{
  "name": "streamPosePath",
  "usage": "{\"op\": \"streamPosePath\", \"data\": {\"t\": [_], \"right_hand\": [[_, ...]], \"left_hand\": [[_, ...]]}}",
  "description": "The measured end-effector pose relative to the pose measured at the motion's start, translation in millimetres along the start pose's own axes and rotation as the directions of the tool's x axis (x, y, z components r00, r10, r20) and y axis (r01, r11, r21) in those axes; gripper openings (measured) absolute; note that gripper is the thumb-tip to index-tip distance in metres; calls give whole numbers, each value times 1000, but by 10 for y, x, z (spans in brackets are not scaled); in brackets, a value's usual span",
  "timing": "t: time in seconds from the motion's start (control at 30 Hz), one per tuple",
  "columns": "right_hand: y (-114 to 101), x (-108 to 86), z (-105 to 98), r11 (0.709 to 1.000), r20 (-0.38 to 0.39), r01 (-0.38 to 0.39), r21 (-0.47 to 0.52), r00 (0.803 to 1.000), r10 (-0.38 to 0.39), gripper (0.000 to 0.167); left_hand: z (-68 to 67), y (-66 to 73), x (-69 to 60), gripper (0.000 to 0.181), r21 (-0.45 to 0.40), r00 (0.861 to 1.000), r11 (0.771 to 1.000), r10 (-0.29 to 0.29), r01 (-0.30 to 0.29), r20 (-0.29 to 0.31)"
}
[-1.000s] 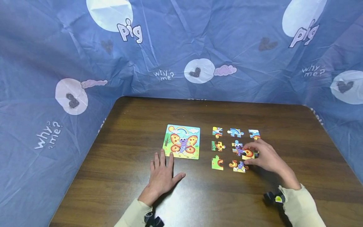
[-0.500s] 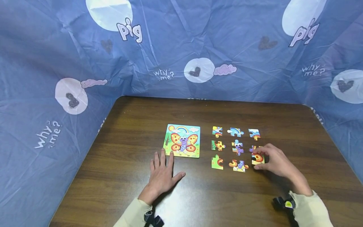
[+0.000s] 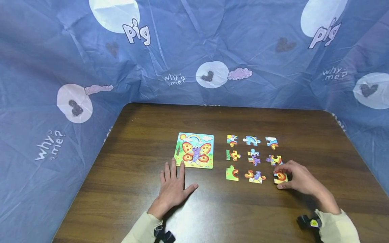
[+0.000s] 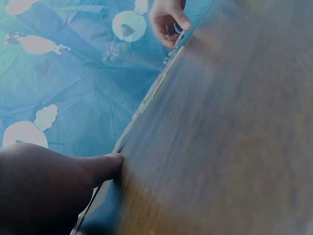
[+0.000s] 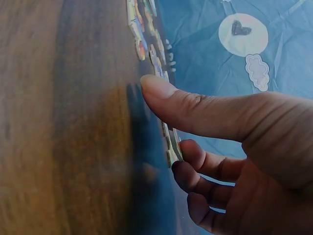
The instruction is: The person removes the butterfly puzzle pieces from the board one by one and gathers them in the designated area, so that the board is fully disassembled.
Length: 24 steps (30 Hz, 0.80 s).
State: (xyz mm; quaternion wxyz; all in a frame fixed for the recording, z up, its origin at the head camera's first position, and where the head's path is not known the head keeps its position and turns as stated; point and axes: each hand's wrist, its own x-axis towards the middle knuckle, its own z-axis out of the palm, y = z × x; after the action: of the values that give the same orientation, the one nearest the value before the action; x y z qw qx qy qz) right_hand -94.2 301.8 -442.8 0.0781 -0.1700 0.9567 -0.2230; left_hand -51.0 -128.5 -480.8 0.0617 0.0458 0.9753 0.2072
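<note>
In the head view my right hand (image 3: pixel 300 178) pinches a corner jigsaw piece (image 3: pixel 281 177) with red and yellow rings by its edges, thumb at the near side and index finger at the far side. The piece is at the bottom right of spaced rows of jigsaw pieces, just below a yellow-winged piece (image 3: pixel 275 160). To its left lies a purple-bodied piece (image 3: pixel 256 176). My left hand (image 3: pixel 172 189) lies flat with spread fingers, its fingertips at the lower edge of the square butterfly picture board (image 3: pixel 194 163). The right wrist view shows my thumb (image 5: pixel 161 90) hiding part of the pieces.
More jigsaw pieces lie apart on the brown wooden table (image 3: pixel 231 209), among them a green piece (image 3: pixel 232 173) and a rainbow piece (image 3: pixel 251 140). A blue printed cloth (image 3: pixel 182 44) hangs around the table's back and sides.
My right hand has moved right and toward me with the corner piece, away from the middle column and clear of the yellow-winged piece. The left hand stays in place.
</note>
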Motion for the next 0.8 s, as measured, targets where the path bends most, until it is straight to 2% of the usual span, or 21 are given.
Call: {"op": "streamPosePath", "data": {"t": [0.27, 0.8], "right_hand": [[43, 6, 56, 999, -3, 36, 11, 999, -36, 47], [67, 24, 104, 999, 3, 16, 49, 1000, -16, 48]], "left_hand": [[-3, -3, -20, 97, 18, 1000, 1000, -4, 4, 1], [-7, -12, -22, 96, 22, 1000, 1000, -3, 3, -4]]}}
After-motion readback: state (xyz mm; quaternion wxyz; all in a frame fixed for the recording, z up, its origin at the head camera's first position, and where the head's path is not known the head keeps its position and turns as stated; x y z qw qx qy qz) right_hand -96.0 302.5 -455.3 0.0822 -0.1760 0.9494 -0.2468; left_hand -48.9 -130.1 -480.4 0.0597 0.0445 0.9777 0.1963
